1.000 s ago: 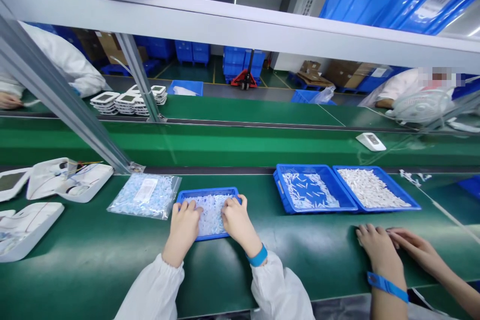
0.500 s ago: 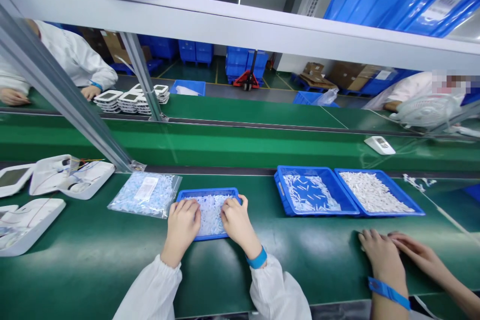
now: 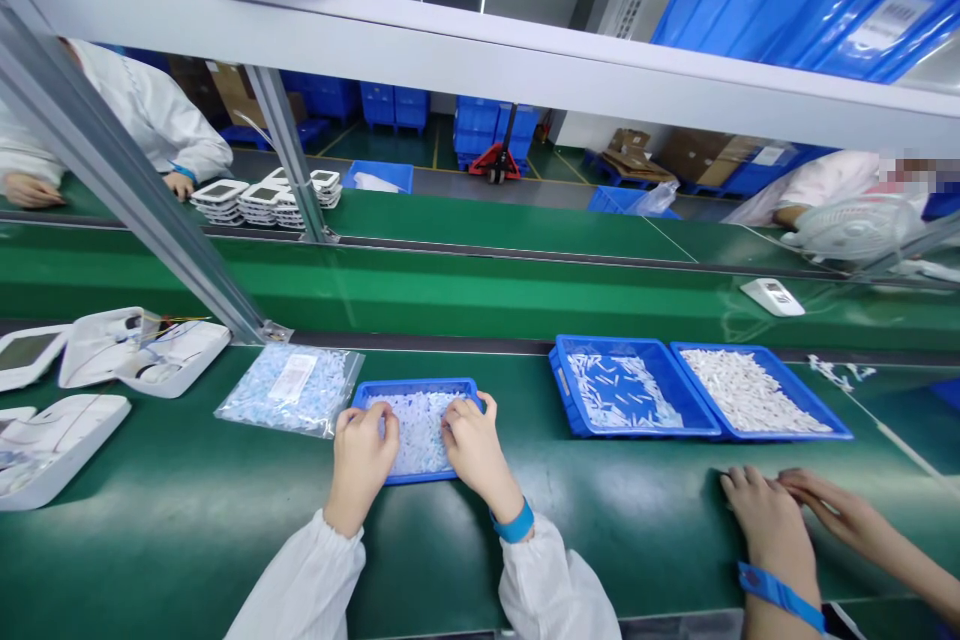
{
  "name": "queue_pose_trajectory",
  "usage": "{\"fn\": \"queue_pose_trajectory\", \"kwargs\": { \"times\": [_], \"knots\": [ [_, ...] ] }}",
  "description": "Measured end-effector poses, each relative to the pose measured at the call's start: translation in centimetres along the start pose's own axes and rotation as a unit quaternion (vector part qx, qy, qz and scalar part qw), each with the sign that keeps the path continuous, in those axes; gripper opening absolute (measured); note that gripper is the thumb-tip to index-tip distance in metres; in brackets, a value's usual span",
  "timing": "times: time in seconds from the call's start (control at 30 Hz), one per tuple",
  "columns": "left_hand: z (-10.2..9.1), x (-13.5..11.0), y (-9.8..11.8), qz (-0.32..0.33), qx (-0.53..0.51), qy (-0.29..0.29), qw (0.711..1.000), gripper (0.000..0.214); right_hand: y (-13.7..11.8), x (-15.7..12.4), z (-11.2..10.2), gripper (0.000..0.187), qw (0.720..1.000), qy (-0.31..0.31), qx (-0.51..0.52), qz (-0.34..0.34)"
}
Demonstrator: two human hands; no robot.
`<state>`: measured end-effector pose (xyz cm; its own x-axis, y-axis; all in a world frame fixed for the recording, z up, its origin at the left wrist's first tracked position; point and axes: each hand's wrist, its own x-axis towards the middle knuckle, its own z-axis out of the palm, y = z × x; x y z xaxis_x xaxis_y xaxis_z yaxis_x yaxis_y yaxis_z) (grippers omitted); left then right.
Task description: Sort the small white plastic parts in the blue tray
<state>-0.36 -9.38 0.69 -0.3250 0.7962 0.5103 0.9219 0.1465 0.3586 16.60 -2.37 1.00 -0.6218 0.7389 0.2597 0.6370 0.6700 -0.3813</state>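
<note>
A small blue tray [image 3: 416, 387] full of tiny white parts [image 3: 420, 430] lies on the green belt right in front of me. My left hand [image 3: 361, 460] rests on its left side with the fingers curled down into the parts. My right hand [image 3: 472, 448], with a blue wrist strap [image 3: 514, 523], sits on the right side, thumb on the tray's rim and fingers bent into the parts. What the fingertips pinch is hidden. A clear bag of the same small parts [image 3: 291, 388] lies just left of the tray.
Two larger blue trays [image 3: 626, 386] [image 3: 757, 390] of white parts stand to the right. Another person's two hands [image 3: 780, 515] lie flat on the belt at the lower right. White device shells [image 3: 142, 350] [image 3: 52, 445] lie at the left. A slanted metal post [image 3: 150, 210] rises behind them.
My hands have stayed on the small tray with only slight finger shifts. The white device on the far belt has drifted to the right. The neighbour's hands have slid slightly lower.
</note>
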Motion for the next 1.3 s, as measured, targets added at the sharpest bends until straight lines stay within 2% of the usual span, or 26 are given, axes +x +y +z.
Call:
{"fn": "queue_pose_trajectory", "kwargs": {
  "times": [0.13,0.23,0.33,0.43,0.5,0.63,0.77,0.9,1.13,1.3],
  "knots": [
    [0.2,-0.2,-0.2,-0.025,-0.064,-0.008,0.998,0.016,0.2,-0.2,-0.3,0.014,0.994,0.049,0.091,0.022],
    [0.5,-0.2,0.1,-0.052,-0.143,-0.044,0.987,0.017,0.4,-0.3,-0.4,0.017,0.984,0.086,0.155,0.038],
    [0.7,0.0,0.8,-0.055,-0.195,-0.066,0.977,0.016,0.1,-0.3,-0.6,0.02,0.96,0.108,0.254,0.053],
    [1.0,0.1,1.5,-0.033,-0.215,-0.065,0.974,0.014,-0.6,0.0,-0.6,0.013,0.926,0.106,0.358,0.06],
    [1.2,0.1,1.9,-0.009,-0.231,-0.07,0.97,0.015,-1.0,0.1,-0.5,0.008,0.914,0.099,0.389,0.061],
    [1.6,-0.5,2.0,0.018,-0.253,-0.087,0.963,0.018,-1.2,0.2,-0.3,0.009,0.91,0.082,0.399,0.079],
    [2.0,-1.0,1.5,0.037,-0.272,-0.115,0.955,0.021,-0.7,0.2,0.1,0.012,0.901,0.095,0.411,0.1],
    [2.1,-0.8,1.4,0.021,-0.285,-0.126,0.95,0.019,-0.5,0.2,0.5,0.012,0.907,0.082,0.397,0.114],
    [2.1,-0.8,1.4,0.019,-0.298,-0.147,0.943,0.018,-0.9,0.0,0.4,0.011,0.937,0.036,0.342,0.06],
    [1.9,-0.9,1.4,0.006,-0.295,-0.148,0.944,0.018,-0.8,-0.2,0.5,0.012,0.941,0.025,0.334,0.055]
  ]
}}
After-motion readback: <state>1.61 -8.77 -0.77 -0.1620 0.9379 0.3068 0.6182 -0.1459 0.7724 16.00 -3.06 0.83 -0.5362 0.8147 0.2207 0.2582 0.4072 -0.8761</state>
